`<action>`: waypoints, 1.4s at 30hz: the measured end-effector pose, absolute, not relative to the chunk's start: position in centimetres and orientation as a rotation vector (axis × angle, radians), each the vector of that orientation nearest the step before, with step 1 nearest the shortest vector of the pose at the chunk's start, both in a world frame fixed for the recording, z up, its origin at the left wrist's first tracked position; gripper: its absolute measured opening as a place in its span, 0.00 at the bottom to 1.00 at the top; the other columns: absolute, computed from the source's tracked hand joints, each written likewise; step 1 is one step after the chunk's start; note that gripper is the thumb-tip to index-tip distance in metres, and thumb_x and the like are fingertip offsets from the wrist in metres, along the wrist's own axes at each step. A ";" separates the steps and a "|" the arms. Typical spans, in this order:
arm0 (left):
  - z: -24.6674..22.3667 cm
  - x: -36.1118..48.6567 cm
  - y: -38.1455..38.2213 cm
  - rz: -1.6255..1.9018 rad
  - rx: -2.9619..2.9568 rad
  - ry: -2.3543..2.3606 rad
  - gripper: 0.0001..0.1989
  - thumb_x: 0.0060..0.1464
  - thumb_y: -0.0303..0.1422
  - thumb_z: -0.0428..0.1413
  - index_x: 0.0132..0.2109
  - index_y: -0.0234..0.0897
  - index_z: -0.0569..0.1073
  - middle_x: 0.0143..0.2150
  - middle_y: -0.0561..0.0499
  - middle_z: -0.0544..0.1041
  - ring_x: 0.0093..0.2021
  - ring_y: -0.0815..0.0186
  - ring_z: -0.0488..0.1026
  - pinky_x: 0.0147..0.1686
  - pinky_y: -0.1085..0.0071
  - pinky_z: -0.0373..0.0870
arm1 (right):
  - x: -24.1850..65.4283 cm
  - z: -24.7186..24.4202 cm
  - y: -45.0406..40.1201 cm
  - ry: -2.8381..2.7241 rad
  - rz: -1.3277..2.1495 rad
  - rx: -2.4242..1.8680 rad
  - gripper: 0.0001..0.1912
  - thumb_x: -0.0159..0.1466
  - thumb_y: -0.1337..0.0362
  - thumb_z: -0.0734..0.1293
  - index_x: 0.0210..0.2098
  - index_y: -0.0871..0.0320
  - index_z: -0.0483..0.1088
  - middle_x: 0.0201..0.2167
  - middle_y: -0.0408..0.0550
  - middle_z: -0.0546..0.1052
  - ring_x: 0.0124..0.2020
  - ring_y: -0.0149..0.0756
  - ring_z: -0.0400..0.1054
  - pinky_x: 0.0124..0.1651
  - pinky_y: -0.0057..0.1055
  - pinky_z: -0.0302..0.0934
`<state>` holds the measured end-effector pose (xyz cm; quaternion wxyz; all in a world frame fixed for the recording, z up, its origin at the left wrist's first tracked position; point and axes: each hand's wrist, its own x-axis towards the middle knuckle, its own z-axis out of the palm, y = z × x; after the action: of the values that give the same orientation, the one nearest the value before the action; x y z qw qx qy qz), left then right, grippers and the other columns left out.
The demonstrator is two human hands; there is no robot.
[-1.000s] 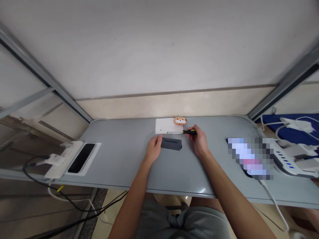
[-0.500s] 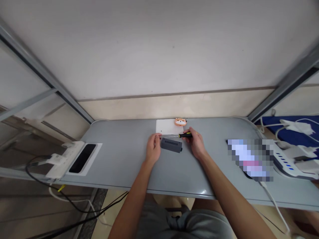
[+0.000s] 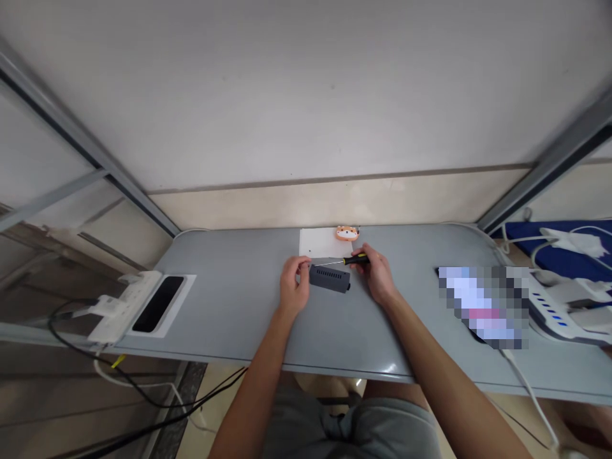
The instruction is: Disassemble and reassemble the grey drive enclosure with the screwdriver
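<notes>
A screwdriver with a black and yellow handle lies in the grip of my right hand, its thin metal shaft pointing left. The tip of the shaft reaches the fingertips of my left hand, which are pinched together; whatever they hold there is too small to make out. Between my hands a dark grey box-shaped device with a row of vent slots rests on the desk, just below the shaft. Behind it lies a sheet of white paper bearing a tiny dark speck. An orange and white animal-face case sits at the paper's right corner.
On the left, a phone lies on white paper beside a white power strip with plugged cables. To the right are a blurred-out phone and a charging station with cables. A wall closes off the desk's back.
Hands, screwdriver and grey device stay nearly in place. The fingers of my left hand have shifted slightly at the screwdriver tip.
</notes>
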<state>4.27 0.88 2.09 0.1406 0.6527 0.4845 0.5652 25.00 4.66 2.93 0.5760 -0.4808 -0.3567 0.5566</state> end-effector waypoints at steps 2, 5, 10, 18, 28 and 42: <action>2.2 4.2 0.8 1.621 1.917 1.394 0.12 0.73 0.36 0.49 0.45 0.41 0.77 0.40 0.47 0.80 0.40 0.62 0.77 0.41 0.67 0.73 | 25.0 3.0 4.7 -0.830 1.304 -1.135 0.29 0.55 0.33 0.72 0.28 0.54 0.76 0.20 0.45 0.75 0.21 0.34 0.62 0.26 0.34 0.51; 2.4 4.3 0.7 1.607 1.958 1.398 0.10 0.72 0.34 0.50 0.45 0.41 0.76 0.40 0.47 0.79 0.40 0.62 0.76 0.40 0.67 0.73 | 25.0 3.0 4.8 -0.811 1.301 -1.135 0.28 0.54 0.33 0.73 0.27 0.54 0.76 0.21 0.45 0.76 0.21 0.34 0.62 0.26 0.34 0.51; 2.6 4.3 0.7 1.589 2.040 1.374 0.10 0.69 0.29 0.49 0.43 0.41 0.75 0.38 0.48 0.78 0.40 0.62 0.75 0.40 0.66 0.72 | 25.0 2.7 4.9 -0.807 1.280 -1.143 0.28 0.55 0.34 0.72 0.28 0.54 0.76 0.20 0.45 0.75 0.20 0.33 0.61 0.25 0.33 0.51; 2.9 4.1 0.6 1.521 2.203 1.404 0.10 0.65 0.24 0.49 0.42 0.41 0.73 0.38 0.49 0.77 0.40 0.61 0.75 0.41 0.66 0.72 | 25.3 2.5 5.1 -0.758 1.286 -1.138 0.25 0.55 0.37 0.73 0.27 0.54 0.75 0.22 0.46 0.77 0.22 0.34 0.64 0.25 0.33 0.53; 2.9 4.0 0.4 1.439 2.280 1.426 0.06 0.63 0.26 0.51 0.43 0.42 0.70 0.37 0.49 0.78 0.39 0.60 0.76 0.40 0.65 0.71 | 24.6 2.0 4.9 -1.281 1.044 -1.221 0.31 0.60 0.31 0.66 0.41 0.53 0.78 0.30 0.46 0.79 0.27 0.38 0.65 0.32 0.35 0.59; 2.2 3.2 0.9 1.625 2.097 1.674 0.08 0.59 0.25 0.51 0.42 0.43 0.71 0.36 0.49 0.76 0.37 0.59 0.74 0.41 0.63 0.71 | 23.8 2.2 4.7 -1.270 1.012 -1.205 0.23 0.59 0.38 0.70 0.35 0.52 0.80 0.36 0.48 0.82 0.40 0.44 0.72 0.47 0.38 0.64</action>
<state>3.23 0.91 2.18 0.0025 0.6686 0.5335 0.5180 23.81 4.68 2.20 0.5312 -0.5049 -0.5321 0.4240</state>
